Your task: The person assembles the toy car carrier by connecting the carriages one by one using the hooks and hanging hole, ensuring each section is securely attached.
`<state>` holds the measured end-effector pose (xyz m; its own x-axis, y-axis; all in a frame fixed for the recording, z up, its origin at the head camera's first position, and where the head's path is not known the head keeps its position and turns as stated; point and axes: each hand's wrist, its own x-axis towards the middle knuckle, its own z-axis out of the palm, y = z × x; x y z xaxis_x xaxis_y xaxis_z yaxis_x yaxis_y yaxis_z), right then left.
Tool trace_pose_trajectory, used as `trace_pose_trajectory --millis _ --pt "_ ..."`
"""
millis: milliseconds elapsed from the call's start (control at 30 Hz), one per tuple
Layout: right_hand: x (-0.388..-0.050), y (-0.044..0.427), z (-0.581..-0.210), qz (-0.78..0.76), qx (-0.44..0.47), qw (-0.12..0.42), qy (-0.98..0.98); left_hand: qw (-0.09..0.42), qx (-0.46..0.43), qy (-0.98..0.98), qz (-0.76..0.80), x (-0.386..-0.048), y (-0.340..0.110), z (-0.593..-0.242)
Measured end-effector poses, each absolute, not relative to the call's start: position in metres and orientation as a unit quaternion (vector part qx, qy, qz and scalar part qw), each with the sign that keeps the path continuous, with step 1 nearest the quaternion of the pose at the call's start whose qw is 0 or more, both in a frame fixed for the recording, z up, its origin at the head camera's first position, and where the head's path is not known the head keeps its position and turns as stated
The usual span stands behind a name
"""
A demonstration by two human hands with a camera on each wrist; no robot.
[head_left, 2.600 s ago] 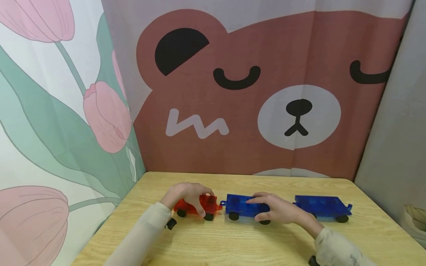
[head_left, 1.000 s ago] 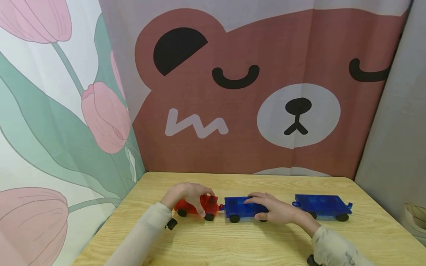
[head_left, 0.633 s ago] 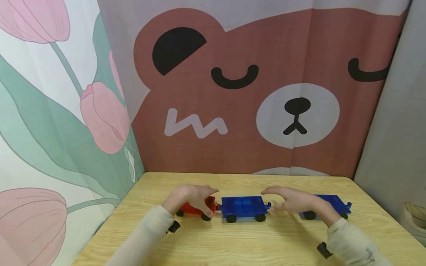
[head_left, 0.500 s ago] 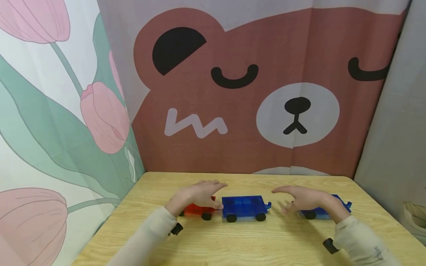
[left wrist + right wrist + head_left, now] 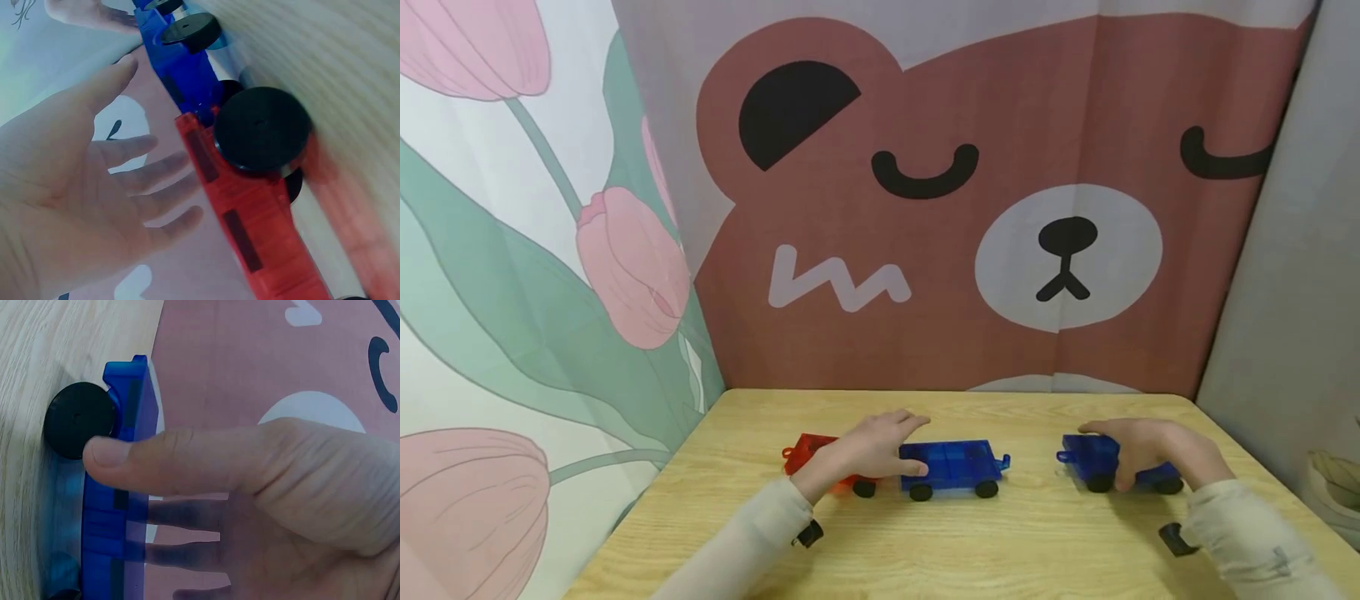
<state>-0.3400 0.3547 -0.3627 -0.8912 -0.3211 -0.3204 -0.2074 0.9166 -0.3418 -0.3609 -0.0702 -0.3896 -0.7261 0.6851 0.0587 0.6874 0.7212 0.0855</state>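
A see-through red toy train car (image 5: 811, 450) on black wheels stands at the left, partly covered by my left hand (image 5: 872, 454). End to end with it is a see-through blue train car (image 5: 955, 462); the head view hides their joint, but in the left wrist view they meet. The left hand's fingers are spread and hold nothing, beside the red car (image 5: 250, 231). Farther right, a second blue train car (image 5: 1090, 454) stands apart. My right hand (image 5: 1146, 446) straddles it, straight thumb across the near side of this blue car (image 5: 103, 519), fingers beyond it.
The cars stand on a light wooden table (image 5: 985, 542). Behind rises a curtain with a bear print (image 5: 925, 292), and a tulip-print curtain (image 5: 542, 333) hangs at the left. A black wrist device (image 5: 1177, 540) sits at the right sleeve; another device (image 5: 809, 533) is at the left.
My right hand has let go of the middle blue car and moved right over the second one. The middle car had shifted slightly left to the red car. My left hand released the red car, moving right.
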Motion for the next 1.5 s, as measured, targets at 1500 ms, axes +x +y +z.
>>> trace_pose_trajectory --millis 1500 --pt "-0.335 0.295 -0.365 -0.091 -0.266 0.078 0.956 -0.046 -0.391 -0.918 -0.041 -0.361 -0.069 -0.394"
